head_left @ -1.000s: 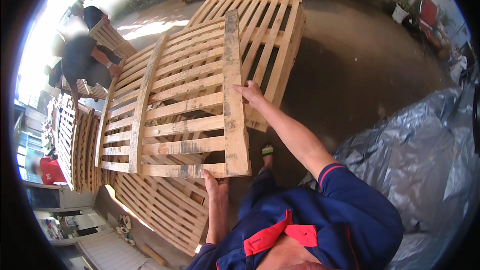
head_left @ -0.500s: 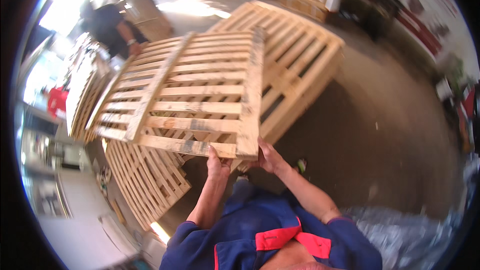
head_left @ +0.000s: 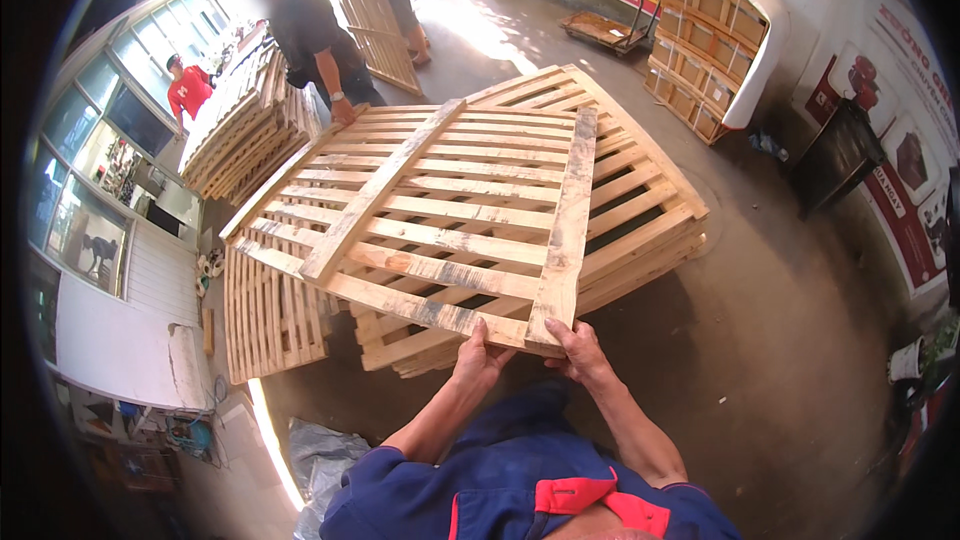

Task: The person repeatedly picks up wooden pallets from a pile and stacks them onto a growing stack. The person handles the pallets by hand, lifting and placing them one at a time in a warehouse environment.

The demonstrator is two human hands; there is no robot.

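And here is a two-person hold on a big slatted wooden panel [head_left: 388,190], spread out in front of the wearer and seen over a stack of pallets [head_left: 640,248]. The left hand [head_left: 480,355] pinches the near edge, thumb up on the wood, fingers curling out of sight below. The right hand [head_left: 580,350] clamps the near right corner just beside it, thumb lying on the end board, the other fingers wrapping the outer side and underneath.

Across at the far left corner, a co-worker's hand [head_left: 343,112] is on the frame — so the weight looks shared between two people, though how much each bears I can't tell. Nor can I say whether the panel's underside touches the stack; the slats hide that.

The step in hand reads as a joint carry or positioning of this panel. Any next move, I'd judge, calls for both people shifting together, the near corner kept up and those hidden fingers clear of the pallet edges below.

Down at the left, another slatted pallet [head_left: 270,310] sits lower — and beyond it, more are piled in a heap [head_left: 235,140] beside the co-worker [head_left: 310,40].
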